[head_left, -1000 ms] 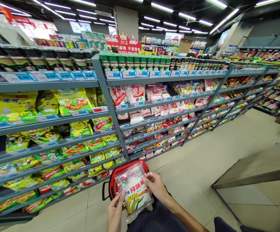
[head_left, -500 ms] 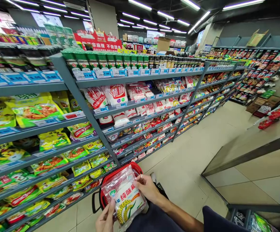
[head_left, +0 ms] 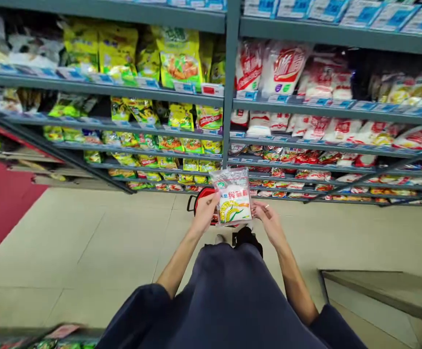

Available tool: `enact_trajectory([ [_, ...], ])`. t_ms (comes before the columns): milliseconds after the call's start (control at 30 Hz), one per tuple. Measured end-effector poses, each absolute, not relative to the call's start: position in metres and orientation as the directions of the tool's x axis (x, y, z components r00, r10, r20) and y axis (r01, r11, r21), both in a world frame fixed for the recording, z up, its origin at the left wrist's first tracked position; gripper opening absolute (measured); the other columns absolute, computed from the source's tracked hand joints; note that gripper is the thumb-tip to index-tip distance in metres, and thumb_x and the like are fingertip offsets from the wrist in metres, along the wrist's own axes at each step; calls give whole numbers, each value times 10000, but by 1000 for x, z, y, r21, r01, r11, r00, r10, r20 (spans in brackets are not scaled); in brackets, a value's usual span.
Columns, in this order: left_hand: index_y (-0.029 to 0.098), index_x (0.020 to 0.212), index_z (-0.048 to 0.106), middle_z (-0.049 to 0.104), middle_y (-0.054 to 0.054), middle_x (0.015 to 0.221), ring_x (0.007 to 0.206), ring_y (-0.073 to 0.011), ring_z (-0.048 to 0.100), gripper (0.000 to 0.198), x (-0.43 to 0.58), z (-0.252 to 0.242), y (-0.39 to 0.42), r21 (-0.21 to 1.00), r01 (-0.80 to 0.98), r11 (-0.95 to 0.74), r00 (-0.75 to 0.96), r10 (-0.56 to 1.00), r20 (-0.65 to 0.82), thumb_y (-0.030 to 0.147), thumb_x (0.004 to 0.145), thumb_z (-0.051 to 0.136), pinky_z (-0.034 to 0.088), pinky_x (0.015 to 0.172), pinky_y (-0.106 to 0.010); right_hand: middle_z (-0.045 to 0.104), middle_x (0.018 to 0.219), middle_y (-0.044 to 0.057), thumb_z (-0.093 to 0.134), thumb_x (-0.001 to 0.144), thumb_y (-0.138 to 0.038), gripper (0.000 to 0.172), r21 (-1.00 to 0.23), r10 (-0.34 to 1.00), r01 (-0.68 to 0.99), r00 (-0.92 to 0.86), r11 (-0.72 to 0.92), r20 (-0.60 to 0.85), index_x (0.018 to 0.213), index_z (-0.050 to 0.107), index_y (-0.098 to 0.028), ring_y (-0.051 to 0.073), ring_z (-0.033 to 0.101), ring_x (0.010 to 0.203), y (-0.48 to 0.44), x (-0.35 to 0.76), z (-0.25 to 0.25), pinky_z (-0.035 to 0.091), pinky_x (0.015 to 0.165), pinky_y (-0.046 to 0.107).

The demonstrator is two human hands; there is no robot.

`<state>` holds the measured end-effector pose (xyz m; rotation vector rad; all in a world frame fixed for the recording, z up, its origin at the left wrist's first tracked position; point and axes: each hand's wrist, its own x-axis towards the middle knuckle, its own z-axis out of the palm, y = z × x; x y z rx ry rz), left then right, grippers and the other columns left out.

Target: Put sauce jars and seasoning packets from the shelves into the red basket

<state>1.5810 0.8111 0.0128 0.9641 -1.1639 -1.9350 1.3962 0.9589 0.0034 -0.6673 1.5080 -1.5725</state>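
Both lower edges of the upright packet (head_left: pixel 234 198) were gripped by left hand (head_left: pixel 205 212) and right hand (head_left: pixel 268 219), over the basket (head_left: pixel 201 195).

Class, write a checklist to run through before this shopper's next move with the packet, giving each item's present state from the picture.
1. Both hands on the packet: ok; the left hand grips its left edge, the right hand its lower right corner.
2. Packet upright, printed face toward the camera: ok.
3. Nearness of the red basket: ok; it shows just behind the left hand, partly hidden.
4. Room inside the basket: cannot tell; hidden.
5. Packet's seal intact: cannot tell; too blurred.
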Motion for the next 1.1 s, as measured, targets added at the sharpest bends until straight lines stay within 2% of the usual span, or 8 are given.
enact_trajectory([
  [100, 122, 819, 746, 645, -6, 635, 513, -99, 524, 474, 1583, 15, 811, 910, 190, -369, -525, -821, -224, 595, 798, 759, 455, 446, -201, 742, 1051, 47, 696, 897, -523, 391, -978, -853, 175, -488, 114, -186, 1181, 712, -255, 180, 642, 878, 958, 1401, 6, 522, 813, 327],
  [233, 122, 742, 717, 603, 15, 575, 470, -71, 485, 471, 1587, 12, 820, 897, 166, -409, -574, -780, -249, 587, 791, 771, 411, 426, -179, 724, 946, 38, 769, 817, -542, 395, -972, -810, 199, -544, 129, -219, 1036, 704, -220, 179, 618, 830, 961, 1415, 2, 522, 749, 305],
  [300, 123, 807, 732, 625, 13, 599, 470, -71, 495, 474, 1588, 7, 825, 868, 172, -467, -571, -764, -298, 591, 764, 794, 399, 418, -172, 701, 893, 29, 785, 794, -552, 393, -969, -775, 221, -590, 112, -224, 963, 679, -213, 175, 606, 810, 961, 1422, -3, 523, 727, 295],
  [400, 118, 955, 752, 725, -43, 765, 573, -95, 599, 500, 1590, -3, 837, 781, 208, -589, -594, -711, -378, 554, 729, 844, 478, 501, -181, 685, 921, 30, 755, 822, -561, 389, -962, -736, 265, -637, 67, -227, 980, 653, -220, 177, 610, 823, 960, 1428, -12, 527, 732, 295],
  [467, 112, 981, 759, 760, -87, 921, 746, -131, 682, 482, 1591, -10, 850, 719, 248, -649, -605, -683, -409, 487, 706, 886, 563, 651, -206, 679, 926, 27, 753, 827, -551, 379, -957, -722, 287, -655, 38, -225, 990, 645, -227, 176, 610, 824, 960, 1430, -17, 521, 731, 293],
  [567, 131, 1056, 756, 745, -106, 1134, 950, -195, 713, 492, 1596, -22, 870, 666, 257, -700, -605, -654, -454, 437, 698, 903, 636, 797, -308, 675, 890, 19, 755, 824, -551, 374, -964, -712, 264, -667, 46, -217, 987, 654, -230, 175, 596, 796, 960, 1433, -23, 505, 714, 288],
  [833, 134, 1096, 766, 759, -115, 1150, 931, -233, 736, 539, 1622, -37, 872, 708, 216, -672, -519, -693, -500, 417, 664, 922, 674, 729, -354, 689, 908, 15, 755, 805, -585, 407, -964, -792, 248, -567, 97, -226, 973, 659, -227, 182, 612, 827, 957, 1450, -27, 498, 741, 289],
  [1100, 125, 1106, 773, 765, -131, 1132, 954, -262, 740, 517, 1629, -22, 855, 758, 185, -625, -567, -698, -437, 411, 695, 905, 673, 778, -403, 719, 1163, 63, 755, 830, -547, 456, -973, -841, 220, -512, 69, -176, 1162, 667, -245, 217, 649, 1056, 955, 1452, -33, 525, 927, 351],
])
